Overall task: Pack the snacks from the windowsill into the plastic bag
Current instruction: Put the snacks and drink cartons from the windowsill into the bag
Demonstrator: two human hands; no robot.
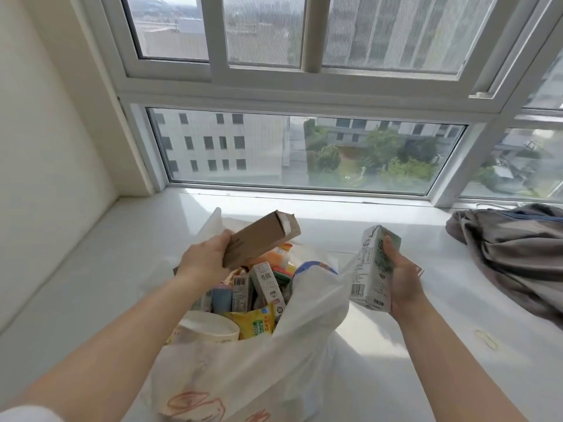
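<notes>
snacks fill the white plastic bag [243, 376], which stands open on the white windowsill [91, 269] in front of the person. inside the bag's mouth show a yellow packet [253, 325], a small white carton with a printed code [268, 284], a pale blue item [221, 300], something orange [275, 255] further back, and a round cream-coloured lid or tub [210, 328] at the near left edge. the bag's right side rises in a loose fold, and faint red print marks its near face.

the left hand [202, 258] is raised over the bag's mouth and grips a long brown cardboard box [259, 239] by its near end, fingers curled round the underside and thumb on top. the box tilts up and away toward the window, its far end flap partly open with a strip of white tape on it.

the right hand [402, 278] is held to the right of the bag, above the sill, with its fingers wrapped round a white and green drink carton [370, 269]. the carton stands nearly upright in the palm, a barcode showing low on its left face, and it sits just beside the bag's raised right fold.

on the sill's far right lies a heap of grey-brown cloth [511, 254] with a blue cord at its top. a pale rubber band [487, 338] lies on the sill near the right forearm. beyond the glass of the window [304, 147] are buildings and trees far below.
</notes>
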